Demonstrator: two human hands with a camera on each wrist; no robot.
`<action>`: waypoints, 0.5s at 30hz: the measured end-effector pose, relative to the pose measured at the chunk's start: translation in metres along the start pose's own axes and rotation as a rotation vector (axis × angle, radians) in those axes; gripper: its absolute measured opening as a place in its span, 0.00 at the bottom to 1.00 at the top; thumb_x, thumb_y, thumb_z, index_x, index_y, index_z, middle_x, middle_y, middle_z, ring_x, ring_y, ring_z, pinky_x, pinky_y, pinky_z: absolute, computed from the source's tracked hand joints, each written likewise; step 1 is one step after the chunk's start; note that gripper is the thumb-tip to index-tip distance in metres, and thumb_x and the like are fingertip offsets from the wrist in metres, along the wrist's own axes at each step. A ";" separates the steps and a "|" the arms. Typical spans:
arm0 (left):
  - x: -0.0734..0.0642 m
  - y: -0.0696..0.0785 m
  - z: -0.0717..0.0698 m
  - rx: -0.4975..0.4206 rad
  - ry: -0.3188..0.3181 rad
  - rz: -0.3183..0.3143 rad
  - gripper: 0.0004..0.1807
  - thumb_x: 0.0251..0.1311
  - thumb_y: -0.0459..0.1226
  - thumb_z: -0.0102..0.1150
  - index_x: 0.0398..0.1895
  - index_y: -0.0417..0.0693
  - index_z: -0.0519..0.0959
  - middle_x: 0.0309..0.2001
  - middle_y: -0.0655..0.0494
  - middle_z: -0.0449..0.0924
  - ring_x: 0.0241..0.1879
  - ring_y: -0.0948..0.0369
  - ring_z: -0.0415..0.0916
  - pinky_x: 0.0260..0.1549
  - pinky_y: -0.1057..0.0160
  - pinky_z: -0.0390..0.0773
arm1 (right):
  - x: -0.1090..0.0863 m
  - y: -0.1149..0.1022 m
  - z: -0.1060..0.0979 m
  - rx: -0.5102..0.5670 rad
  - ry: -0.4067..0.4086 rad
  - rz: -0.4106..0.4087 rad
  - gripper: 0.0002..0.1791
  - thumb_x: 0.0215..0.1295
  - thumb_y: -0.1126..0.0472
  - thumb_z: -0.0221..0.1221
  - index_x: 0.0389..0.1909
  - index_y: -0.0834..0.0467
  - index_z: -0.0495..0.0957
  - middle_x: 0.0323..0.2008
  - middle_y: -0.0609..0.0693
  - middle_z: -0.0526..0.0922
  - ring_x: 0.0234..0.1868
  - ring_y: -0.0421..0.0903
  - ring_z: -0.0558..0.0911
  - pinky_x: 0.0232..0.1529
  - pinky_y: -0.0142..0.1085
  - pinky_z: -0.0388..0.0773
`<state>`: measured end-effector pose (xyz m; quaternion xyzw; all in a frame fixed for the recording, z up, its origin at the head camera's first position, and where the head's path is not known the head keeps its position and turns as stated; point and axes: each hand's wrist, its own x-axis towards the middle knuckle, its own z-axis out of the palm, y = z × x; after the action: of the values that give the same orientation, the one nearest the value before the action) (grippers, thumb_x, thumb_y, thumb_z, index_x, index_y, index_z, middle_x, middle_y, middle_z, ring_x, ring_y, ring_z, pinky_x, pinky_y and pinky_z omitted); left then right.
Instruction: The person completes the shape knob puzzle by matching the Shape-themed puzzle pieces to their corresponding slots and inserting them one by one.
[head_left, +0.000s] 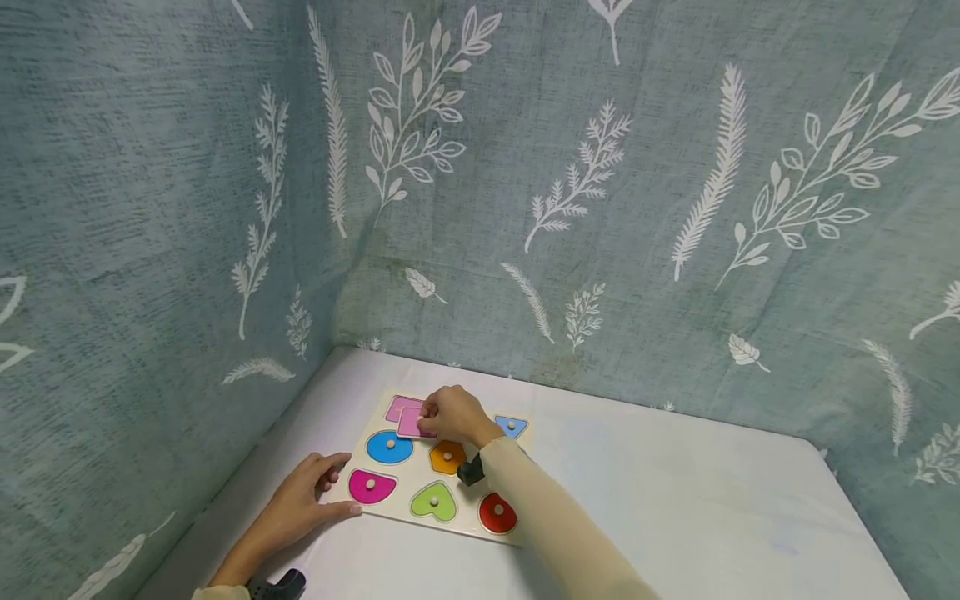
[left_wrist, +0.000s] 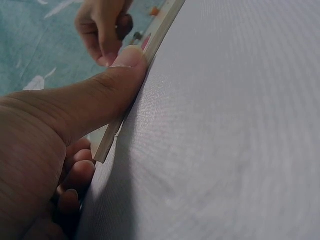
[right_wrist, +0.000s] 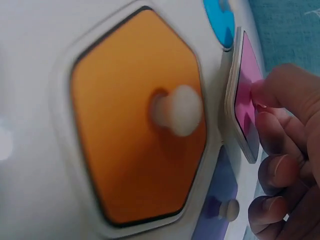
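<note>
A pale wooden knob puzzle board (head_left: pixel 397 504) lies on the white table. My right hand (head_left: pixel 456 412) pinches a pink four-sided puzzle piece (head_left: pixel 408 423) between thumb and fingers. That piece is tilted just above the board, partly over a pink recess (head_left: pixel 395 407) at its far left; the fingers hide its knob. At the near left corner, my left hand (head_left: pixel 303 496) holds the board, thumb along the front edge and curled fingers by the left side. In the right wrist view, an orange hexagon piece (right_wrist: pixel 135 120) sits in the board nearby.
Other knobbed pieces sit in the board: a blue oval (head_left: pixel 382 454), a magenta half-round shape (head_left: pixel 378 492), a green heart (head_left: pixel 442 504), a red circle (head_left: pixel 491 521) and a blue triangle (head_left: pixel 504 423). A leaf-patterned teal cloth (head_left: pixel 480 275) hangs behind and left of the table (head_left: pixel 712 500).
</note>
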<state>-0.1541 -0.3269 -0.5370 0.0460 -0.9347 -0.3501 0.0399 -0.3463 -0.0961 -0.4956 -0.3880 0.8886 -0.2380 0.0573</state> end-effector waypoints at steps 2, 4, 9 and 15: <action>0.001 0.001 0.000 -0.004 -0.003 -0.005 0.49 0.42 0.55 0.83 0.66 0.39 0.76 0.38 0.54 0.65 0.40 0.57 0.67 0.37 0.62 0.71 | 0.003 -0.001 0.000 0.009 0.005 0.009 0.08 0.68 0.53 0.67 0.28 0.49 0.85 0.19 0.38 0.76 0.23 0.36 0.71 0.27 0.29 0.68; 0.000 0.001 0.001 -0.005 -0.002 -0.012 0.49 0.41 0.55 0.84 0.66 0.39 0.76 0.38 0.54 0.65 0.40 0.57 0.67 0.37 0.62 0.71 | 0.005 -0.001 0.000 0.010 0.009 0.009 0.08 0.67 0.53 0.68 0.29 0.50 0.85 0.19 0.37 0.77 0.23 0.36 0.72 0.26 0.28 0.68; -0.002 0.000 0.002 -0.022 -0.006 -0.022 0.50 0.41 0.56 0.83 0.67 0.41 0.76 0.38 0.54 0.66 0.41 0.57 0.67 0.38 0.62 0.72 | 0.011 -0.003 0.002 0.005 0.020 0.016 0.07 0.66 0.54 0.68 0.30 0.51 0.86 0.20 0.38 0.77 0.23 0.36 0.71 0.26 0.28 0.67; 0.000 -0.001 0.000 -0.017 0.000 -0.007 0.50 0.42 0.57 0.83 0.67 0.41 0.75 0.38 0.54 0.65 0.41 0.57 0.66 0.39 0.61 0.72 | 0.020 -0.005 0.004 0.005 0.039 0.035 0.07 0.67 0.54 0.68 0.30 0.52 0.86 0.20 0.38 0.77 0.22 0.37 0.71 0.24 0.29 0.67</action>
<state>-0.1545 -0.3277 -0.5380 0.0488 -0.9316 -0.3580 0.0391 -0.3557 -0.1146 -0.4954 -0.3675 0.8956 -0.2467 0.0448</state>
